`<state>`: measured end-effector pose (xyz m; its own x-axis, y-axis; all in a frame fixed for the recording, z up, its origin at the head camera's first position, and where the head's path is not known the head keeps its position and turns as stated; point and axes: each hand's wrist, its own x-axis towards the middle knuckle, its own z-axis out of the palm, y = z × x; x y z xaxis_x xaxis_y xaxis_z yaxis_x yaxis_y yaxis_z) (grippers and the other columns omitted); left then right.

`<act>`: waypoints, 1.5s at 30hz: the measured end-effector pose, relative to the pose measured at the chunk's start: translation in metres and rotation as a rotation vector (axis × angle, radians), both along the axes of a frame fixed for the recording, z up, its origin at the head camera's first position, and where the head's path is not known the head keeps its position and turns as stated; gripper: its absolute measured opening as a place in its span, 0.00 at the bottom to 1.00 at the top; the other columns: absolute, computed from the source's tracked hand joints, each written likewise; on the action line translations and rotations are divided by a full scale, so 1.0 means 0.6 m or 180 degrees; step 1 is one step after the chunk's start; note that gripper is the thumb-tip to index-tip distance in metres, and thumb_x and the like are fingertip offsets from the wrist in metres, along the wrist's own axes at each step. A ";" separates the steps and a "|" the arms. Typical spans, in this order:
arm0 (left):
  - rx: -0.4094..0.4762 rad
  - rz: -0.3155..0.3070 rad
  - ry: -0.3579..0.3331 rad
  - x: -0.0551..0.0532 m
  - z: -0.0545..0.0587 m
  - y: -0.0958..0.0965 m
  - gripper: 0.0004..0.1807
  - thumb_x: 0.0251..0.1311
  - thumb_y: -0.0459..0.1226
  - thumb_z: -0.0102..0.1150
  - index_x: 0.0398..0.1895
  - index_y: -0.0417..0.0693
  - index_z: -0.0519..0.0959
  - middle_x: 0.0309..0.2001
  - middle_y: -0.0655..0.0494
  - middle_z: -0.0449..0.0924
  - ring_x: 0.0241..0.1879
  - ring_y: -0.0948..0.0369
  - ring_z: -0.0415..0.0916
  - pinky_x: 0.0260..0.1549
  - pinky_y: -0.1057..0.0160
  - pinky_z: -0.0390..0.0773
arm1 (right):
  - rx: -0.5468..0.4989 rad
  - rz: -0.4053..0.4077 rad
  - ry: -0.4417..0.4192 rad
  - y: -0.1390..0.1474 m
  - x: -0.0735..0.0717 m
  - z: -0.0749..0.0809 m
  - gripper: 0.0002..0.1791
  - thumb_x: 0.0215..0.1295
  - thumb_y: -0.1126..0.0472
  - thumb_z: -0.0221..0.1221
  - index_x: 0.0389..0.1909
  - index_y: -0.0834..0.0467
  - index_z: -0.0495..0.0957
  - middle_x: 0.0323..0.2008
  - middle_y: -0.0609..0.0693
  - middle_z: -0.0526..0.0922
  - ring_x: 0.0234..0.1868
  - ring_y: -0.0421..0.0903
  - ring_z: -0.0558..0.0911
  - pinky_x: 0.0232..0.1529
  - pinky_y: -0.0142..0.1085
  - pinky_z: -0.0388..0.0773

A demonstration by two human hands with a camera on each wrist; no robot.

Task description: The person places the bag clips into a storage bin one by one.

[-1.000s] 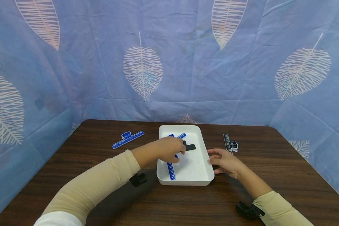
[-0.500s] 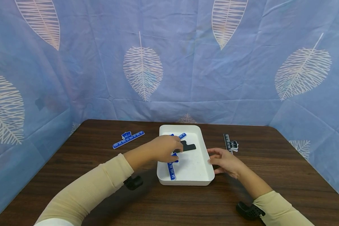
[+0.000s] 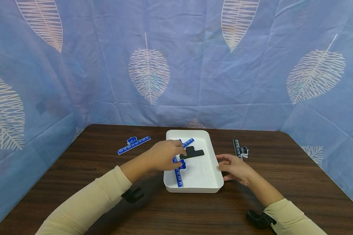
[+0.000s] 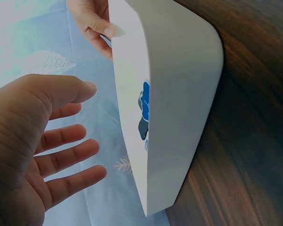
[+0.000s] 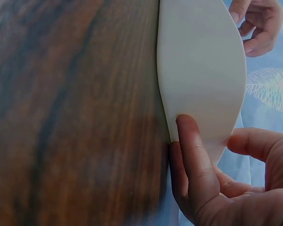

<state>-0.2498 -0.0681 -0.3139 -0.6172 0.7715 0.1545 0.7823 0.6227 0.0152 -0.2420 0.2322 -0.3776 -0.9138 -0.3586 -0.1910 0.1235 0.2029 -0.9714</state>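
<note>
The left hand (image 3: 166, 156) hovers at the left edge of the white tray (image 3: 203, 174), its fingers (image 4: 68, 157) loosely spread around nothing. The right hand (image 3: 236, 169) lays extended fingers along the outer right wall, thumb tip at the rim. The tray sits midway across the dark wooden tabletop (image 3: 194, 213), near its far edge; bare white floor fills the tray's right and near portion, and wood separates it from the clips on either side.

Inside, toward the left, lie an upper blue clip (image 3: 189, 142), a plain dark clip (image 3: 193, 152) and a lower blue clip (image 3: 178, 178), the blue ones striped with piano keys. Out on the wood, a tilted blue clip (image 3: 135, 145) lies left and a black-and-white clip (image 3: 237, 148) right.

The left hand hides part of the group, so how the clips overlap is unclear. The right hand covers the black-and-white clip's near end. Both sleeves (image 3: 91, 202) are cut off below.
</note>
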 end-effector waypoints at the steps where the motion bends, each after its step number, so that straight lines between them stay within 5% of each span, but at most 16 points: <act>1: 0.0014 -0.0008 0.0029 0.001 0.000 -0.002 0.17 0.58 0.46 0.66 0.50 0.53 0.84 0.49 0.56 0.80 0.48 0.61 0.78 0.46 0.60 0.79 | -0.0003 0.0004 0.0003 0.000 0.000 0.000 0.35 0.66 0.71 0.55 0.70 0.74 0.51 0.51 0.68 0.75 0.44 0.53 0.83 0.41 0.49 0.82; 18: 0.0341 0.0126 0.0448 0.019 -0.003 -0.046 0.17 0.54 0.44 0.69 0.48 0.54 0.85 0.46 0.57 0.80 0.45 0.63 0.75 0.40 0.65 0.79 | -0.0027 -0.0010 -0.0003 -0.002 0.002 0.002 0.35 0.66 0.71 0.55 0.70 0.73 0.50 0.52 0.68 0.75 0.44 0.52 0.82 0.40 0.49 0.82; 28: 0.0636 0.0078 0.0570 0.014 -0.007 -0.073 0.17 0.51 0.42 0.72 0.45 0.48 0.85 0.44 0.55 0.78 0.39 0.62 0.73 0.39 0.64 0.78 | -0.0015 -0.0017 0.0001 -0.001 0.001 0.000 0.35 0.66 0.71 0.55 0.70 0.73 0.51 0.52 0.68 0.75 0.44 0.52 0.83 0.40 0.49 0.83; 45: 0.0751 0.0423 0.0697 0.006 -0.006 -0.127 0.21 0.47 0.44 0.75 0.43 0.45 0.84 0.47 0.51 0.77 0.45 0.54 0.76 0.43 0.55 0.80 | -0.0009 -0.0095 -0.0031 -0.002 -0.002 0.000 0.34 0.65 0.71 0.55 0.69 0.72 0.53 0.51 0.67 0.76 0.43 0.52 0.83 0.40 0.49 0.82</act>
